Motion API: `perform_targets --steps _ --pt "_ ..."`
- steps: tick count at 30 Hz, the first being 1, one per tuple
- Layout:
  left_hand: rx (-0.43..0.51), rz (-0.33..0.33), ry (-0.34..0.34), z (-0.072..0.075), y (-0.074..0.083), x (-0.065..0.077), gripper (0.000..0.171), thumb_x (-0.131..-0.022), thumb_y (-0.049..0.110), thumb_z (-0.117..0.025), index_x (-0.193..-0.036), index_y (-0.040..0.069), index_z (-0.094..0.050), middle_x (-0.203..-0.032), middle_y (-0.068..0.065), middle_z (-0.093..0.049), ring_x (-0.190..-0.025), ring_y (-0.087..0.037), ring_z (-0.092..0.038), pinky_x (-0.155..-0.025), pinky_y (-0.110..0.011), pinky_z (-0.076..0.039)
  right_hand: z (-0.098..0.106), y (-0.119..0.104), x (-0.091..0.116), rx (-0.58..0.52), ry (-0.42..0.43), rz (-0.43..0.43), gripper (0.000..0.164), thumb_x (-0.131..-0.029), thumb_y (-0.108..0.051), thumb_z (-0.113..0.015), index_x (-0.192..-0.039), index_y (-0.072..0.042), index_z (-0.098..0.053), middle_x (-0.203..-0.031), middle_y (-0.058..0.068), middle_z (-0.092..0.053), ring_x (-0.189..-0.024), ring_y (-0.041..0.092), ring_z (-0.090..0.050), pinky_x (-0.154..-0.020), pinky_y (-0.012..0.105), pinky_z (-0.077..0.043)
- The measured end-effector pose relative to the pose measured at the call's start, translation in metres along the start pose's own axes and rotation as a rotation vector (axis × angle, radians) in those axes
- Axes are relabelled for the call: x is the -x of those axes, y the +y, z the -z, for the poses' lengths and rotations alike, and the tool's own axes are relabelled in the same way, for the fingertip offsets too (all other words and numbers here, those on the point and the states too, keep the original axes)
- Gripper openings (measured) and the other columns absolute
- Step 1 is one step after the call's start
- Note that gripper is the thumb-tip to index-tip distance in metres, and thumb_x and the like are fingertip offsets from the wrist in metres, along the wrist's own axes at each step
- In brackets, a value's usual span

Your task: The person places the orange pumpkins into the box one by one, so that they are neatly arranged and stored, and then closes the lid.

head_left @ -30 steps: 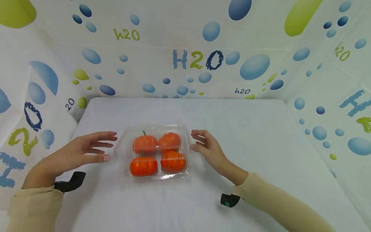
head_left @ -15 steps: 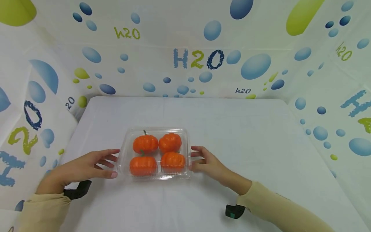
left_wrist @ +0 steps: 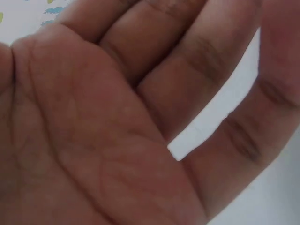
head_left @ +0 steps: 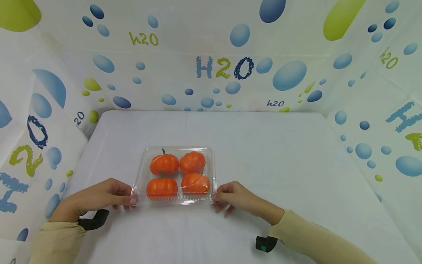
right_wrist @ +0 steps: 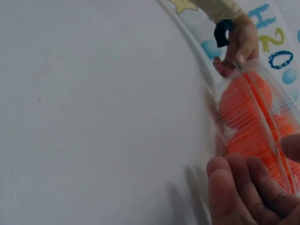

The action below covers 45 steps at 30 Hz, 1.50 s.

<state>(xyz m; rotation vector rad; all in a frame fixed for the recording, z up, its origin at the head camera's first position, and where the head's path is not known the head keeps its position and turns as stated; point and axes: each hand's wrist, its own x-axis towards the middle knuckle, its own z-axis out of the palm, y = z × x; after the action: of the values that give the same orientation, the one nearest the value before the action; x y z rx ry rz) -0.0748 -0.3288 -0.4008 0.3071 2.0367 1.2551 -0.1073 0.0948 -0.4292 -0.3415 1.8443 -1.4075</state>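
Note:
A clear plastic clamshell container [head_left: 180, 201] lies on the white table, its lid lying flat over the base. Inside are several small orange pumpkins [head_left: 162, 188] with green stems. At the near left corner my left hand [head_left: 99, 198] pinches the rim, thumb above and fingers bent below. My right hand [head_left: 242, 198] does likewise at the near right corner. The right wrist view shows its thumb [right_wrist: 291, 147] at the rim and its fingers curled beneath. Palm and bent fingers of the left hand [left_wrist: 93, 131] fill the left wrist view, hiding the container there.
The white-covered table [head_left: 273, 154] extends around the container. A white curtain [head_left: 178, 47] printed with blue and green drops and H2O lettering surrounds it at the back and sides. A black wrist mount [head_left: 93, 220] hangs below each sleeve.
The container's lid has come down flat. Both hands have moved toward the near edge, from beside the container's sides to its near corners, where their fingers now close on the rim.

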Motion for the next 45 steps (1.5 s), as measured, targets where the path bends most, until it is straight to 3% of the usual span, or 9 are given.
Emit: perform_targets --steps 5,14,28,37,45 --pt "0.077 -0.028 -0.051 -0.001 -0.005 -0.001 0.024 -0.102 0.017 -0.058 -0.107 -0.001 -0.074 -0.092 -0.02 -0.071 -0.082 -0.027 -0.065 -0.067 -0.033 -0.055 -0.007 -0.001 0.003 -0.053 -0.061 0.009 0.028 -0.101 -0.02 -0.058 -0.099 0.005 -0.07 -0.088 0.018 -0.074 -0.079 0.028 -0.074 -0.06 0.031 -0.059" --pt "0.182 -0.072 -0.063 -0.002 -0.012 -0.001 0.026 -0.102 0.013 -0.057 -0.104 -0.007 -0.074 -0.092 -0.024 -0.073 -0.079 -0.021 -0.069 -0.064 -0.03 -0.055 -0.017 0.001 0.005 -0.095 -0.025 0.036 0.027 -0.102 -0.016 -0.057 -0.095 0.006 -0.069 -0.079 0.013 -0.072 -0.073 0.02 -0.07 -0.058 0.027 -0.057" --pt "0.16 -0.139 -0.064 -0.003 -0.015 -0.001 0.024 -0.101 0.009 -0.056 -0.095 -0.006 -0.075 -0.083 -0.017 -0.074 -0.076 -0.019 -0.068 -0.065 -0.03 -0.052 -0.023 0.005 0.006 -0.095 0.028 0.08 0.027 -0.102 -0.014 -0.057 -0.09 0.007 -0.068 -0.075 0.009 -0.071 -0.071 0.014 -0.067 -0.056 0.024 -0.054" --pt "0.168 -0.148 0.013 -0.007 -0.018 0.001 0.023 -0.099 0.008 -0.059 -0.091 -0.007 -0.074 -0.078 -0.015 -0.073 -0.071 -0.021 -0.068 -0.063 -0.032 -0.05 -0.027 0.006 0.005 -0.112 0.044 0.088 0.026 -0.101 -0.014 -0.058 -0.089 0.007 -0.068 -0.073 0.008 -0.07 -0.069 0.014 -0.067 -0.055 0.023 -0.053" --pt "0.175 -0.149 0.039 -0.011 -0.019 0.001 0.023 -0.098 0.008 -0.06 -0.086 -0.005 -0.074 -0.073 -0.014 -0.072 -0.068 -0.019 -0.066 -0.062 -0.033 -0.05 -0.028 0.006 0.005 -0.107 0.06 0.099 0.025 -0.1 -0.013 -0.058 -0.086 0.006 -0.068 -0.071 0.009 -0.069 -0.067 0.014 -0.065 -0.053 0.023 -0.051"
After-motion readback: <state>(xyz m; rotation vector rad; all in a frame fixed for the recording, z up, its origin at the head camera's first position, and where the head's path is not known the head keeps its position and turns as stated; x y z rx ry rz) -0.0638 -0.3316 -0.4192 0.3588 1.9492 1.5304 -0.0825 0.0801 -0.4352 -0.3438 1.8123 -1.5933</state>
